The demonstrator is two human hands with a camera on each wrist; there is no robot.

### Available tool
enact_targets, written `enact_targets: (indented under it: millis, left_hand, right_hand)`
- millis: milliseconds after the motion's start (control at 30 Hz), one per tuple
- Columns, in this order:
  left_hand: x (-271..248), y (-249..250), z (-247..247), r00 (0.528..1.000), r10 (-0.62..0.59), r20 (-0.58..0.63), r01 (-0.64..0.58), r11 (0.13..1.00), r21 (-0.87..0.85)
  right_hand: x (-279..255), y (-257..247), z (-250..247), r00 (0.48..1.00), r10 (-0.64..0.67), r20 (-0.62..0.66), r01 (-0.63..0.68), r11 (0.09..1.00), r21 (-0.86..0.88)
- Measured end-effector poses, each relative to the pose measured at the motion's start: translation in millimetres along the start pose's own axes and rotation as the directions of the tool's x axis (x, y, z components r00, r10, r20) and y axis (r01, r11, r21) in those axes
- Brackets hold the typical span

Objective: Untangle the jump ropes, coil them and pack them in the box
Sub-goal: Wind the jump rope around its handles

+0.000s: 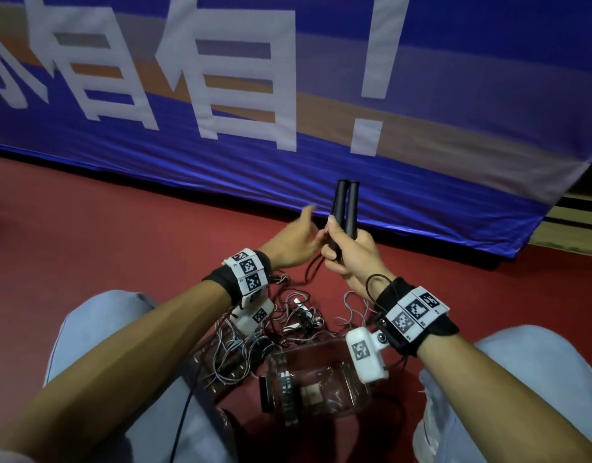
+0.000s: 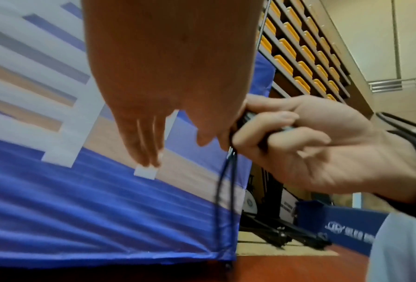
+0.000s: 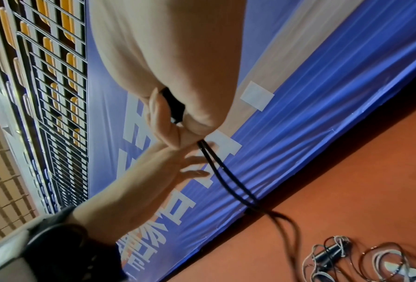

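Note:
My right hand (image 1: 341, 248) grips two black jump-rope handles (image 1: 345, 208) side by side, pointing up. Their two thin black cords (image 1: 313, 267) hang from the bottom of my fist down to the floor. My left hand (image 1: 303, 228) sits just left of the handles with its fingers straight, touching near the cords and holding nothing. In the left wrist view those fingers (image 2: 144, 141) point down beside the black cords (image 2: 222, 200). A tangle of grey and dark ropes (image 1: 287, 324) lies between my knees. The clear plastic box (image 1: 321, 349) stands in front of me.
A blue banner (image 1: 287, 168) hangs close behind my hands, its lower edge on the red floor (image 1: 120, 235). My knees in light jeans (image 1: 87, 332) flank the box. More tangled rope (image 3: 342, 255) lies on the floor. Rows of orange seats (image 2: 298, 57) rise to the right.

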State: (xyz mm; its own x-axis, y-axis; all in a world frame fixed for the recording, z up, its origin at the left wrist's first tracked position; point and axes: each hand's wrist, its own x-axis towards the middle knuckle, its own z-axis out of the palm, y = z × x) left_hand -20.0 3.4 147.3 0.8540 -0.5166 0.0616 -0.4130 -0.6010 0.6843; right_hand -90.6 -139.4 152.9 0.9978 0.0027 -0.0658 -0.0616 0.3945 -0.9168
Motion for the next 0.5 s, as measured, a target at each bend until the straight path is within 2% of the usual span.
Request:
enact_targets:
  millis: [33,67,100,133,200,267,333,433,500]
  left_hand:
    - [1,-1,-7,0.992,0.041,-0.120,-0.036,0.998,0.051]
    - [2,-2,-15,0.964,0.111,-0.241,-0.078,0.987,0.141]
    - [1,-1,-23,0.928,0.199,-0.315,-0.113,0.956,0.272]
    - [2,-3,-29,0.900,0.295,-0.320,-0.142,0.894,0.424]
    - [2,-6,-41,0.872,0.455,-0.182,-0.227,0.705,0.672]
    - [1,-10,-44,0.836,0.545,-0.063,-0.315,0.570,0.759]
    - [-1,-10,-44,0.827,0.562,-0.007,-0.344,0.516,0.785]
    - [-3,-9,-43,0.768,0.633,0.096,-0.407,0.368,0.836]
    - [-5,-8,-45,0.764,0.631,0.132,-0.444,0.366,0.818]
  right_hand:
    - [0,3,-1,0.999,0.031,0.009,-0.031,0.999,-0.012]
    - [0,7,-1,0.998,0.064,0.021,-0.063,0.997,-0.051]
    - [-1,12,-1,0.994,0.099,0.037,-0.094,0.990,-0.108]
    - [-3,16,0,0.989,0.135,0.060,-0.123,0.977,-0.175]
    - [-9,20,2,0.968,0.218,0.122,-0.178,0.945,-0.274]
    - [-12,19,3,0.939,0.294,0.180,-0.230,0.923,-0.308]
    - [-14,14,2,0.911,0.342,0.230,-0.251,0.904,-0.347]
    - [-17,4,-3,0.874,0.394,0.285,-0.272,0.881,-0.387]
    - [-19,-2,-6,0.851,0.422,0.313,-0.268,0.861,-0.432]
